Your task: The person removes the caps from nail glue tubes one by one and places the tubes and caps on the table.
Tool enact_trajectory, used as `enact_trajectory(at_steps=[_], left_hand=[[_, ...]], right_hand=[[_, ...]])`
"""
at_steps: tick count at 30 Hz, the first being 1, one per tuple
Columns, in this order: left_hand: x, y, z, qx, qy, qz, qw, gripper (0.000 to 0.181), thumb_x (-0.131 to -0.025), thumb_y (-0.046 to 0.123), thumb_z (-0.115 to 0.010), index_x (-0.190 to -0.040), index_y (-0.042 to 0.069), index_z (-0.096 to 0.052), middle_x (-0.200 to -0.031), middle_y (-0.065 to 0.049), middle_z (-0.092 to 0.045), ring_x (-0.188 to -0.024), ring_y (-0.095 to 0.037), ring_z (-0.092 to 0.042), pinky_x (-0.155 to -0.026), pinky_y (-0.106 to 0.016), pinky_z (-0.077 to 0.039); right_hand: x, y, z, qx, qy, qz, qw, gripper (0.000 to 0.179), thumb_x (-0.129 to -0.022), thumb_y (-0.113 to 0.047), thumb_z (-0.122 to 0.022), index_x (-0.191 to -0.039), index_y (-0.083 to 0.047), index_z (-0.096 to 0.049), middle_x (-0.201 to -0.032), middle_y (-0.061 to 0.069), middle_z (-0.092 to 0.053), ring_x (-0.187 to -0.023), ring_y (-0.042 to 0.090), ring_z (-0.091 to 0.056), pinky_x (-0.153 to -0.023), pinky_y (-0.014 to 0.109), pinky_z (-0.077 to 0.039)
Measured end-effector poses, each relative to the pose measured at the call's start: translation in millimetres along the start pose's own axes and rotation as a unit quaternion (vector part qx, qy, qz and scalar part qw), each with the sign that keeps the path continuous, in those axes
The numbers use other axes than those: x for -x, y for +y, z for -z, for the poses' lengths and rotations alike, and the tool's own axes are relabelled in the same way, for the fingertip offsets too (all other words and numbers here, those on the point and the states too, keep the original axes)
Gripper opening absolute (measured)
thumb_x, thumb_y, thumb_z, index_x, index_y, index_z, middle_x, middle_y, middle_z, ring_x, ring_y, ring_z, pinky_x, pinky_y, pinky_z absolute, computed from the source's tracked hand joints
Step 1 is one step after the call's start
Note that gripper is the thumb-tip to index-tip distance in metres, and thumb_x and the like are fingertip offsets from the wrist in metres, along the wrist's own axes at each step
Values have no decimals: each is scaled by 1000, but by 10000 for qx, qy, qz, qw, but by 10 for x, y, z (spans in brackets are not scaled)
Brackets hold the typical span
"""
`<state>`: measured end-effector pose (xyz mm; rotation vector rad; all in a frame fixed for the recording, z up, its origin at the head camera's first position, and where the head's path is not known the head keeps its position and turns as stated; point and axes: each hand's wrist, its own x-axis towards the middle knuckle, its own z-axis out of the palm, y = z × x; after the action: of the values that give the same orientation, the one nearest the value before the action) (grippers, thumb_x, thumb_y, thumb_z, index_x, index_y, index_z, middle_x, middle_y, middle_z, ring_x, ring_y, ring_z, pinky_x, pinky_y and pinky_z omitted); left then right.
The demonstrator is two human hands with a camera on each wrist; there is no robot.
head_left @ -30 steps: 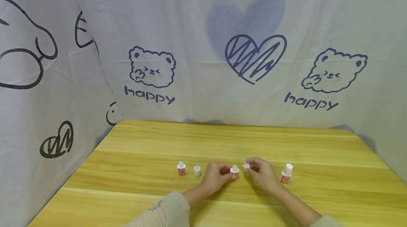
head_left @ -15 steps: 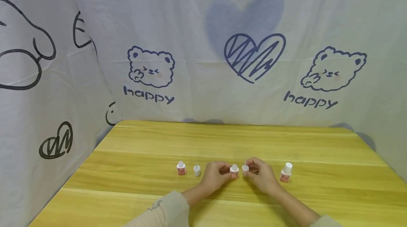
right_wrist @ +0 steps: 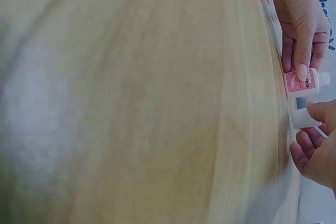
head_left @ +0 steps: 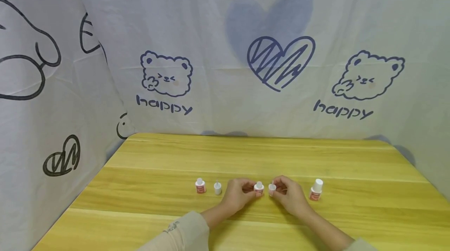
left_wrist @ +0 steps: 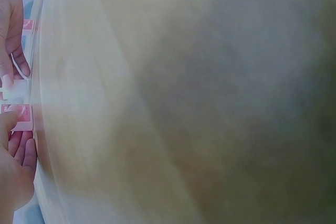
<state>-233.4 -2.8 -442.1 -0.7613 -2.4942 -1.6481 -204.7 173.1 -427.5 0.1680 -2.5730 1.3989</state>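
My left hand (head_left: 237, 196) grips a small white bottle (head_left: 258, 189) with a pink-red label by its side, thumb across the label in the right wrist view. The bottle stands upright, its narrow nozzle bare on top. Just to its right, my right hand (head_left: 289, 195) pinches a white cap (head_left: 272, 189) between thumb and fingers. A thin stem points up from this cap, its wide end down at the table, as the right wrist view shows the cap (right_wrist: 304, 118) close beside the bottle (right_wrist: 300, 83). A small gap separates cap and bottle.
On the left stand another uncapped bottle (head_left: 200, 185) and its loose white cap (head_left: 217, 188), stem upward. A third bottle (head_left: 316, 190), with its cap on, stands right of my right hand. A printed cloth (head_left: 218, 86) hangs behind the wooden table (head_left: 175, 157).
The cap in my right hand has gone from tilted and slightly raised to upright and lower beside the bottle. My left hand and its bottle have stayed in place.
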Motion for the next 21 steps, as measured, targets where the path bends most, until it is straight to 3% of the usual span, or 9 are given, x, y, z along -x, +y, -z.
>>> enact_trajectory(at_steps=[11,21], left_hand=[[3,12,0,-20,61,-134,9999,20,-76,4,-74,-91,-8,-68,-87,-19,-71,-78,-25,-70,-66,-11,-51],[5,15,-5,-11,69,-73,9999,21,-76,4,-74,-91,-8,-68,-88,-19,-71,-77,-24,-70,-65,-10,-51]], right_hand=[[10,6,14,-4,-20,-79,10000,18,-74,4,-73,-89,0,-62,-84,8,-66,-74,8,-58,-65,16,-49],[15,-8,38,-9,-105,-84,9999,19,-75,4,-72,-91,0,-62,-84,8,-66,-72,7,-57,-64,16,-48]])
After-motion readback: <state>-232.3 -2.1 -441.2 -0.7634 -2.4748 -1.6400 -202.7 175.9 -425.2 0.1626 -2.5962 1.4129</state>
